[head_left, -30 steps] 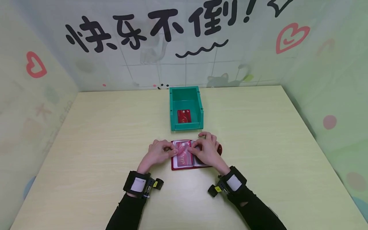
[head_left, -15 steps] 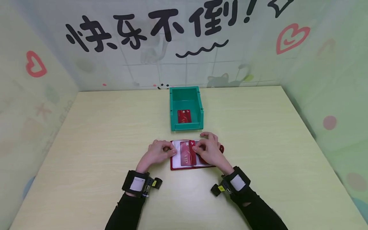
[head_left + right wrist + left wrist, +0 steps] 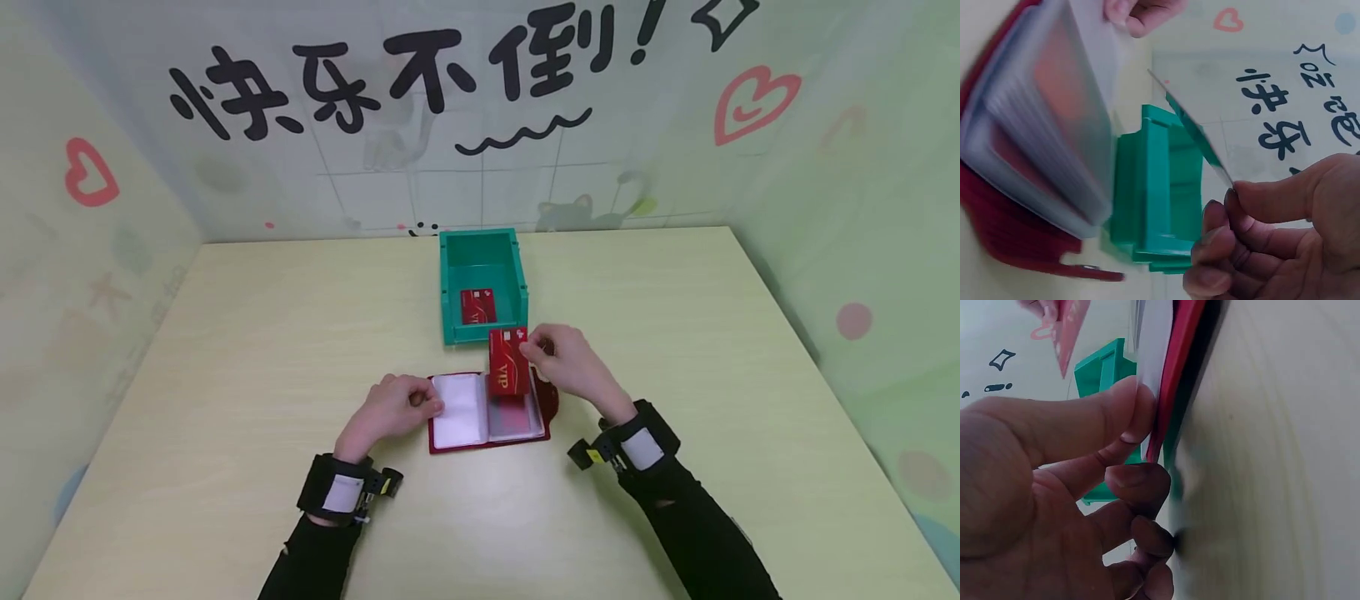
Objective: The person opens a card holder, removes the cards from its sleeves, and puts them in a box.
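A red VIP card (image 3: 509, 361) stands upright above the open card holder, pinched at its edge between thumb and index finger of my right hand (image 3: 573, 362). The right wrist view shows this card (image 3: 1194, 131) nearly edge-on. Beneath it lies the card holder (image 3: 460, 410), with a red cover and clear sleeves, one showing a pinkish card inside. My left hand (image 3: 392, 414) holds the holder's left edge; in the left wrist view its thumb presses the white page and a finger sits by the red cover (image 3: 1179, 369). Another red VIP card (image 3: 477, 307) lies in the green bin.
The green bin (image 3: 447, 317) stands just behind the card holder, its low front towards me. A strap flap (image 3: 549, 400) sticks out at the holder's right. Printed cloth walls (image 3: 337, 200) bound the table at the back and sides.
My right hand has drawn the VIP card out of the sleeve and lifted it up and away towards the bin. The holder has shifted slightly left with my left hand.
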Demonstrator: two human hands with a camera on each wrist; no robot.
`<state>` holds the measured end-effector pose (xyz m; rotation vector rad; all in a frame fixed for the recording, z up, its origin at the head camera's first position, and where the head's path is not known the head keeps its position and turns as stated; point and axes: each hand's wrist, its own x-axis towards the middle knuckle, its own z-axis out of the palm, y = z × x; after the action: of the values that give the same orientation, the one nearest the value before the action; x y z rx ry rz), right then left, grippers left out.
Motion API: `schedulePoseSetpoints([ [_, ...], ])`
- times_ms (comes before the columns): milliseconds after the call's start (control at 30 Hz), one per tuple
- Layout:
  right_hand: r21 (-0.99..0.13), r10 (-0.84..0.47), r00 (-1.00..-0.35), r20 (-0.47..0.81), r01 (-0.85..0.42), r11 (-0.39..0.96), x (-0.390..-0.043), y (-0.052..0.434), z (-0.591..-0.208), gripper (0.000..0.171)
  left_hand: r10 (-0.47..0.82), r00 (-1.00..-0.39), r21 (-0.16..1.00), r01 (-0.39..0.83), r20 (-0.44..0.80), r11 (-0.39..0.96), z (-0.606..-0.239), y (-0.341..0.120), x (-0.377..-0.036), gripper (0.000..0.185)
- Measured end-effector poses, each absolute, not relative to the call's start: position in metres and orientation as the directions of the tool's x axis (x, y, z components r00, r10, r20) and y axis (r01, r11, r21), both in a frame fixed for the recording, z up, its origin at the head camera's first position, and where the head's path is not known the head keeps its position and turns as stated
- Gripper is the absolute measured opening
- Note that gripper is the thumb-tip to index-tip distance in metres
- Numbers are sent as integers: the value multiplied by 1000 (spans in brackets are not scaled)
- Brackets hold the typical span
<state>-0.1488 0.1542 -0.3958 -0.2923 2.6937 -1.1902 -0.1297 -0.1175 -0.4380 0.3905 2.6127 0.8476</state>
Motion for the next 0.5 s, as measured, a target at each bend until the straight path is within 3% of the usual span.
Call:
schedulePoseSetpoints([
  [200,-676,-211,-976,-53,-121,727,-191,131,-367,18,310,-919,548,132,-245,826,-436,-116,-127,24],
  [367,-591,-174,-965,-195,-26,806,-227,106,-364,22,285,-926,548,108,-247,829,-436,-114,-126,23],
  [500,-516,-162,-952,-259,-5,856,-244,91,-365,13,289,-925,563,107,-245,819,-436,-114,-126,23],
])
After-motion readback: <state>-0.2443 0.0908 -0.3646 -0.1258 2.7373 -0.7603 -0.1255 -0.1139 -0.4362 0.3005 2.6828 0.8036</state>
